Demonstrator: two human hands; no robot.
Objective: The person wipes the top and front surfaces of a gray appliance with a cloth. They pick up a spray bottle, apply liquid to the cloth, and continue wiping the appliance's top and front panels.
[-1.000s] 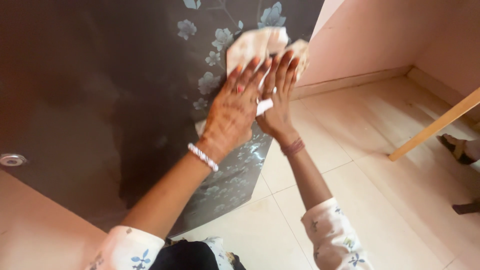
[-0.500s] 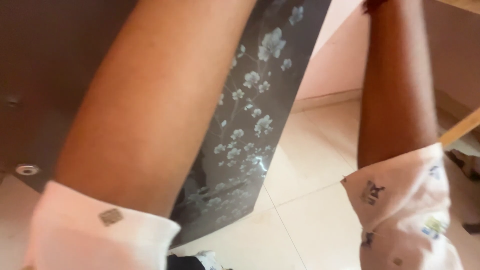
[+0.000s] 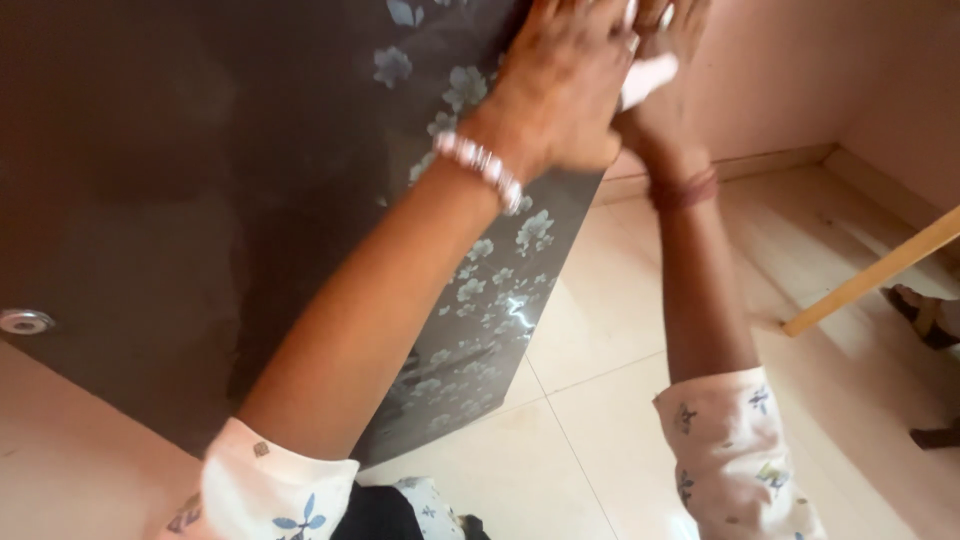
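white cloth (image 3: 648,76), only a small fold of it showing, is pinned between the two hands high on the dark panel. the left hand (image 3: 560,85) lies flat and spread over it, fingers pressing toward the panel rather than curled around anything, a pale beaded bracelet (image 3: 480,165) at the wrist. the right hand (image 3: 665,60) is partly hidden behind the left and runs off the top edge, so i cannot tell how its fingers sit, only that it meets the cloth from the side, with a reddish thread band (image 3: 685,190) on that wrist.

the cloth looks soft and light, something that would bunch and slip under the palm; i'd judge it holds best wadded up with flat pressure, not pinched by a corner. the glossy brown panel (image 3: 200,180) with its pale blue flower print (image 3: 470,290) looks stiff, smooth and slick.

further out are cream floor tiles (image 3: 620,400), a pink wall (image 3: 800,70), a slanted wooden leg (image 3: 870,275) and a round metal fitting (image 3: 24,321) at the left edge.
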